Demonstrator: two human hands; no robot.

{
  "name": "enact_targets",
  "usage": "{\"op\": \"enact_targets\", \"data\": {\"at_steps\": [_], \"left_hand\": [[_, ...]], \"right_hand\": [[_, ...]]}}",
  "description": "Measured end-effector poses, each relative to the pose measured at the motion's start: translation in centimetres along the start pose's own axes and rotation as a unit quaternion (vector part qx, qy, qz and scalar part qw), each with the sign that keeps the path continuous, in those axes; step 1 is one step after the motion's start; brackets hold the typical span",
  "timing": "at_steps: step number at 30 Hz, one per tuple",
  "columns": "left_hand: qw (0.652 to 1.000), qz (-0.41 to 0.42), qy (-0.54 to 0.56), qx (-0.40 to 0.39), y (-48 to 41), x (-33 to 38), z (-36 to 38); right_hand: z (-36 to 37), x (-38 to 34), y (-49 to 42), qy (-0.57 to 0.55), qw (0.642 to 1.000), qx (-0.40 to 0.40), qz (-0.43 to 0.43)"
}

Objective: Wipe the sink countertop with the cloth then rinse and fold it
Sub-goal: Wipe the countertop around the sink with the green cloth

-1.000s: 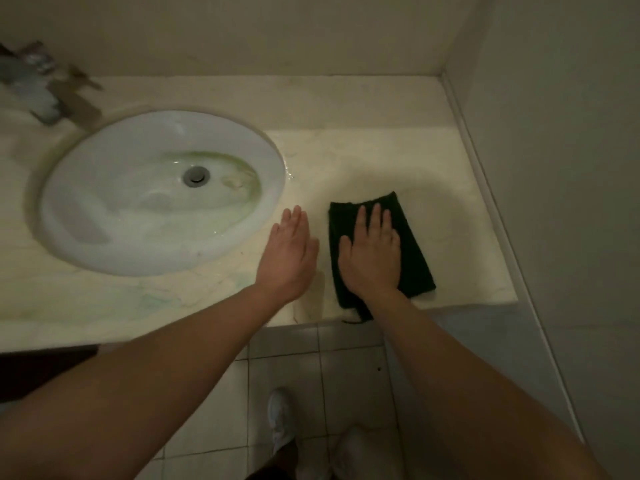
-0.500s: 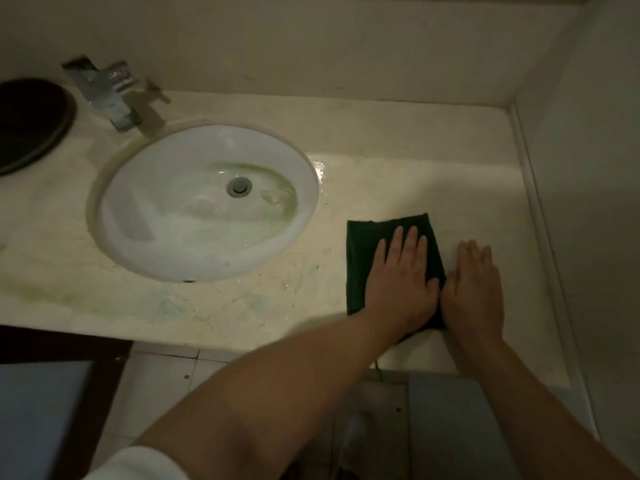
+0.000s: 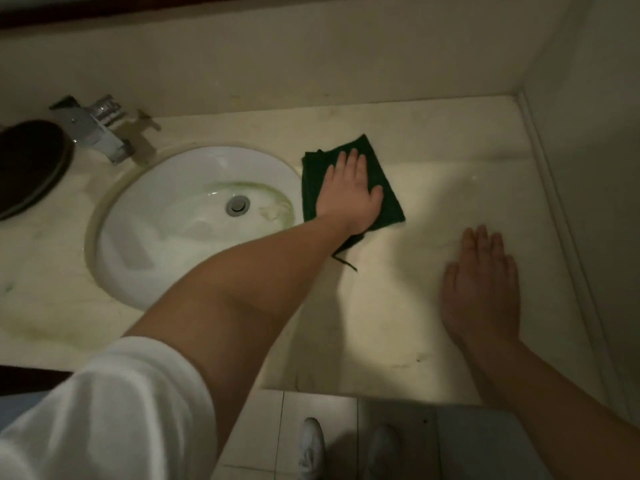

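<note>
From the head view there is one dark green cloth (image 3: 349, 174), one white oval sink (image 3: 194, 223) with one drain (image 3: 238, 205), one chrome faucet (image 3: 98, 128), one dark round object (image 3: 29, 164) at the far left, two hands and two white shoes (image 3: 311, 448) on the tiled floor below.

The cloth lies folded on the pale stone table (image 3: 450, 209), just beside the right rim of the sink and toward the back wall, with a loose thread trailing from its near corner. The left hand (image 3: 351, 192) lies flat on the cloth, fingers spread and pressing down, not curled around it. The right hand (image 3: 481, 285) rests palm down with fingers extended on bare table, well apart from the cloth, near the side wall.

Half a second ago the cloth sat nearer the front edge of the table, with both hands side by side, the right one touching the cloth's right edge. Now the cloth and left hand are farther back, next to the sink rim, and the right hand is apart from them.
</note>
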State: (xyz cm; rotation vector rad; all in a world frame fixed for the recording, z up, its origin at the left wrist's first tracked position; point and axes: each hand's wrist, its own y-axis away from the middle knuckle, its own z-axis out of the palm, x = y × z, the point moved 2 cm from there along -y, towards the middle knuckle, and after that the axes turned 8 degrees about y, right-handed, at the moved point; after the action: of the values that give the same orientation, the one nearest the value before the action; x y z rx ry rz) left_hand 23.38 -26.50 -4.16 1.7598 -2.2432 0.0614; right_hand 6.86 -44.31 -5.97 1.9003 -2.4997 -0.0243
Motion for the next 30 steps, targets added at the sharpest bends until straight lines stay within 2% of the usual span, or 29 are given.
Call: {"op": "enact_targets", "data": {"at_steps": [8,11,17,24,27,30], "left_hand": [[1.000,-0.022,-0.007,0.021,8.7,-2.0,1.2],[1.000,-0.023,-0.004,0.011,13.9,-0.3,2.3],[0.998,0.029,0.019,-0.042,23.3,4.5,4.6],[0.992,0.106,-0.006,-0.069,20.5,8.6,5.3],[0.987,0.135,-0.037,-0.075,21.6,6.0,4.9],[0.991,0.115,-0.023,-0.061,23.5,0.6,3.4]], "right_hand": [[-0.2,-0.2,0.0,-0.007,1.000,-0.011,0.006],[-0.3,-0.1,0.1,-0.007,1.000,-0.015,0.002],[-0.3,0.1,0.2,-0.014,0.999,-0.033,-0.008],[-0.5,0.3,1.8,-0.030,0.998,-0.040,-0.024],[-0.5,-1.7,4.4,-0.025,0.999,-0.044,0.011],[-0.5,-5.2,6.4,-0.024,0.999,-0.047,-0.001]]}}
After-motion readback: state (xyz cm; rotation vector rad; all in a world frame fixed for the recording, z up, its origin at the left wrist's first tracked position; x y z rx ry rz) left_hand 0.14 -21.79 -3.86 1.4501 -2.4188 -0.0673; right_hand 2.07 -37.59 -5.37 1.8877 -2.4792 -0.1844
